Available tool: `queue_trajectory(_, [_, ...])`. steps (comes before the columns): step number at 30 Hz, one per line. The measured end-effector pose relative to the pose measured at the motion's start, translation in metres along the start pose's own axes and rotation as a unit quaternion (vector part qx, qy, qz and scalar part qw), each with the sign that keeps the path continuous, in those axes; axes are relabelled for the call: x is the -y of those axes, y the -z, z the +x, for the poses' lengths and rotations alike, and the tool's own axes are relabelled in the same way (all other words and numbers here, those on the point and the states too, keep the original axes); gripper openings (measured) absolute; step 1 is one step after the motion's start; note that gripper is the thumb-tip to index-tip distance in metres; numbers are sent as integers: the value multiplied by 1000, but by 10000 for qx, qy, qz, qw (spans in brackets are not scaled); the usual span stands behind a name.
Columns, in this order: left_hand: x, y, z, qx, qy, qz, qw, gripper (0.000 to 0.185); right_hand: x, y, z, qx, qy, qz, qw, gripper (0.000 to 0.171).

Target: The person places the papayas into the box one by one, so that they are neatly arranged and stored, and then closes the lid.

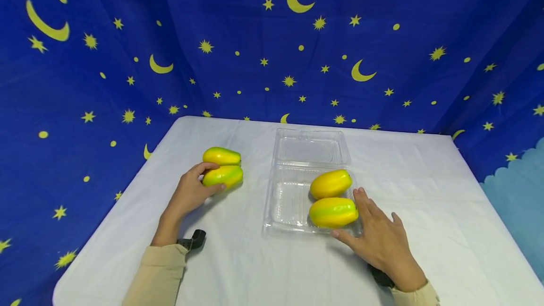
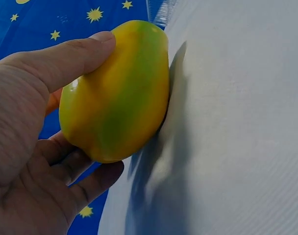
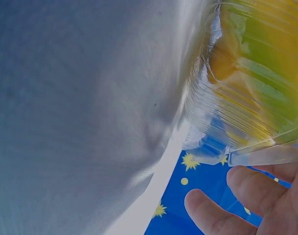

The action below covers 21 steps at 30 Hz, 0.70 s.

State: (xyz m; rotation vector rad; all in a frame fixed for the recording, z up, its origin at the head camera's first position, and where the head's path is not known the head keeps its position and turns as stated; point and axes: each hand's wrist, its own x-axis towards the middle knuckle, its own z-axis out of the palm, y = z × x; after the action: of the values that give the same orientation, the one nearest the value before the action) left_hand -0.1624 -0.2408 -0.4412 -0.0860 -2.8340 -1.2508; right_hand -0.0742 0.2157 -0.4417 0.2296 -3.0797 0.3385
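Note:
On the left of the table, my left hand (image 1: 191, 191) holds a yellow-green papaya (image 1: 224, 176), with the thumb on one side and fingers on the other. In the left wrist view the papaya (image 2: 122, 98) sits between thumb and fingers, close to the white cloth. A second papaya (image 1: 221, 156) lies just behind it. Two more papayas, a rear one (image 1: 330, 184) and a front one (image 1: 333, 212), lie in the right half of a clear plastic box (image 1: 285, 202). My right hand (image 1: 380, 237) is spread at the box's right side, fingers extended beside the front papaya.
The box's hinged lid (image 1: 312, 149) lies folded back, away from me. A white cloth covers the table (image 1: 425, 202). Behind it hangs a blue curtain (image 1: 238, 22) with yellow moons and stars.

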Motion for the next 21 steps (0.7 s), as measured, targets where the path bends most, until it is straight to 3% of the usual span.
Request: queue_trajectory(21, [0, 5, -3, 157, -268, 140, 9994, 55, 0, 1, 0, -19, 0, -15, 10000, 116])
